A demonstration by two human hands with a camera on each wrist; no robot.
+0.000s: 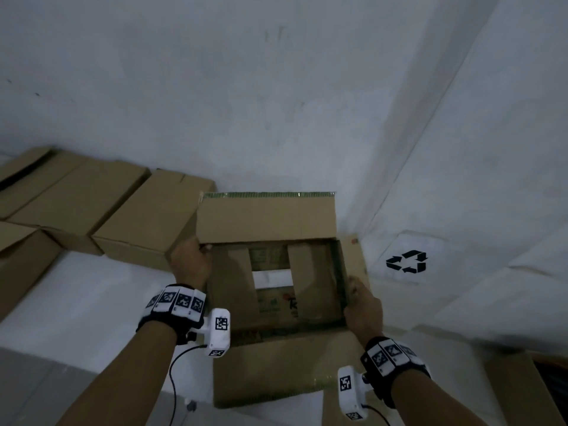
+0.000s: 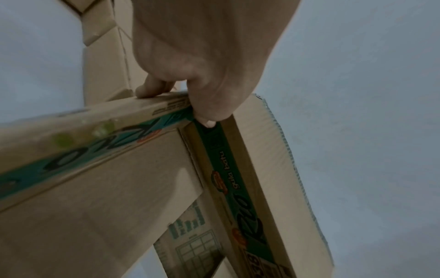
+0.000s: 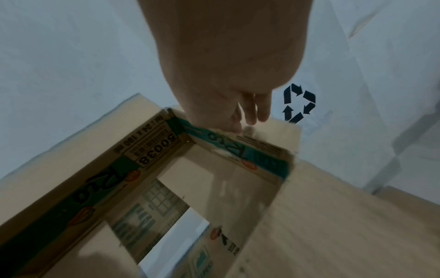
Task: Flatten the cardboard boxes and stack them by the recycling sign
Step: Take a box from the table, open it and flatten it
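Note:
An open brown cardboard box (image 1: 270,216) with green print stands on the white floor in the head view, its top flaps spread outward. The floor shows through a gap between its bottom flaps. My left hand (image 1: 201,249) grips the box's left far corner; in the left wrist view the thumb (image 2: 207,116) is inside the box (image 2: 95,188) and the fingers (image 2: 152,88) are outside. My right hand (image 1: 353,287) pinches the right wall's rim (image 3: 238,143). The black recycling sign (image 1: 407,262) is on the wall just right of the box, also seen as the recycling sign (image 3: 298,103) past my right fingers (image 3: 262,111).
Several brown boxes (image 1: 147,216) line the wall at the left, with another box (image 1: 21,262) nearer me. More cardboard (image 1: 522,388) lies at the bottom right. White walls meet in a corner behind the box. A black cable (image 1: 173,382) hangs from my left wrist.

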